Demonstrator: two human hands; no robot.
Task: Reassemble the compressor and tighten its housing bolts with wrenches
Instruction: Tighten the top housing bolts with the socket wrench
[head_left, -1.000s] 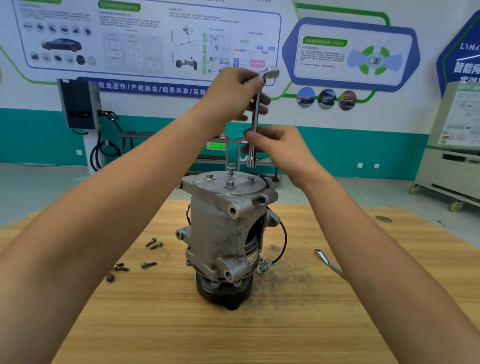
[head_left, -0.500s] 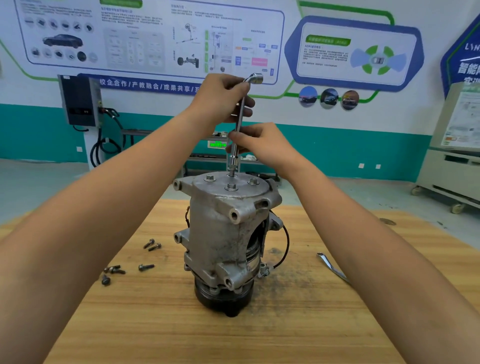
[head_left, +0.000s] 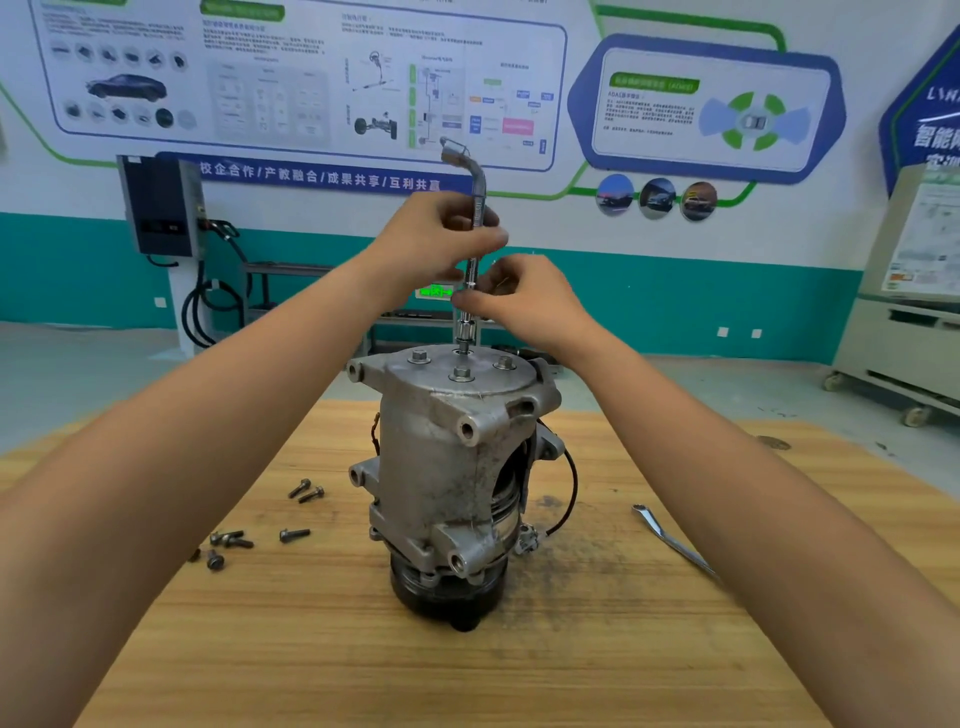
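Head view: on the left side of the wooden counter (head_left: 363, 665) lie several loose bolts (head_left: 294, 534), scattered in small clusters well apart from the compressor's base. Moving inward, the left hand (head_left: 436, 239) is raised above the compressor, and its grip is curled round the upper shaft of an L-shaped socket wrench (head_left: 478, 192), just below the bend. The bent end of the wrench points up and to the left, above the hand. The wrench stands nearly upright, its socket end set down on the rear bolt of the top plate. The compressor (head_left: 441, 467) stands on end in the middle of the counter, its black pulley (head_left: 447, 597) down against the wood and its flat plate facing up. Three more housing bolts (head_left: 461, 373) sit in that plate around the socket. Just right of the shaft, the right hand (head_left: 524, 301) pinches the lower part of the wrench between fingertips and thumb, a narrow grip. A black wire (head_left: 569, 493) loops off the compressor's right side. Farther right, a flat wrench (head_left: 670, 540) lies on the counter, partly hidden behind the right forearm.
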